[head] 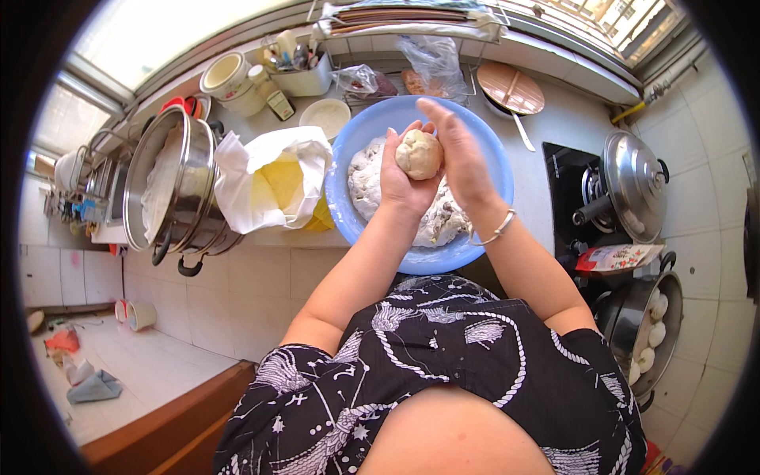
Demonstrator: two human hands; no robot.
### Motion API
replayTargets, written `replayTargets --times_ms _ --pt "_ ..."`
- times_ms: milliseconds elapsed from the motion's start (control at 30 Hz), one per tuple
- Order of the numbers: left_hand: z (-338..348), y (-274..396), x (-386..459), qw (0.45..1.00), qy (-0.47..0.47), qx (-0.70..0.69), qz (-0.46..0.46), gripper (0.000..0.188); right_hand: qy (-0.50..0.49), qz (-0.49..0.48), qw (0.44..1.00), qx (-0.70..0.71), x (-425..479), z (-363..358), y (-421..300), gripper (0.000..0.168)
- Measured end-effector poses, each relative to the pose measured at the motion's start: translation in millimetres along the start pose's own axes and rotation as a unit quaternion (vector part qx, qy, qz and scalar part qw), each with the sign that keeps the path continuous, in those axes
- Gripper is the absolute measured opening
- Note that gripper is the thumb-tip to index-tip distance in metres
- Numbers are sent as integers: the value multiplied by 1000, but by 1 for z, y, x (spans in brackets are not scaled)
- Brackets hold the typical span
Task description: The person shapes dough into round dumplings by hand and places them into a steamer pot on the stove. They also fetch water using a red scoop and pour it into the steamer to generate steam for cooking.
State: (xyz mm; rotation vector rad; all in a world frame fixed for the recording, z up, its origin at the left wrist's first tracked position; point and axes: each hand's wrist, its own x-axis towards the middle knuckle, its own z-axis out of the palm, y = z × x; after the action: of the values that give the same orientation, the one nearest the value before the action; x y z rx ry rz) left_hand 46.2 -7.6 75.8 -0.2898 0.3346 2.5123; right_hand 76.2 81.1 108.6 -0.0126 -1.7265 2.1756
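A round ball of dough (419,155) with a folded, lumpy surface rests in the cupped palm of my left hand (404,193). Beside the ball, on its right, my right hand (466,163) is raised with a flat palm and slightly blurred fingers; whether it touches the ball I cannot tell. A bracelet (496,230) circles the right wrist. Both hands are above a blue plastic basin (499,160). In the basin lies a large mass of floury dough (365,178), partly hidden by my hands and forearms.
Left of the basin are an open white bag (237,196) with yellow inside and a steel steamer pot (199,184). A small white bowl (326,116) stands behind. To the right, a lidded pan (635,184) sits on the stove; nearer, another pot (668,332) holds several dough balls.
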Motion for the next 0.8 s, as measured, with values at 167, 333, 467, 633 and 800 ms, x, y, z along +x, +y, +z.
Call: replayTargets --times_ms 167,333,467,633,800 --pt "-11 24 -1 997 5 -72 -24 41 -56 -58 968 -239 -5 -28 -37 32" --pt "-10 23 -2 995 -30 -82 -39 40 -110 -186 853 -476 -36 -11 -24 24" --pt "-6 25 -4 996 -39 -68 -42 42 -124 -142 834 -519 -46 -1 -35 28" --pt "2 24 -10 996 -69 -29 -39 42 -68 -197 845 -493 -51 -4 -33 24" --pt "3 29 -8 997 -33 -49 -39 44 -64 -279 854 -435 -47 -4 -37 18"
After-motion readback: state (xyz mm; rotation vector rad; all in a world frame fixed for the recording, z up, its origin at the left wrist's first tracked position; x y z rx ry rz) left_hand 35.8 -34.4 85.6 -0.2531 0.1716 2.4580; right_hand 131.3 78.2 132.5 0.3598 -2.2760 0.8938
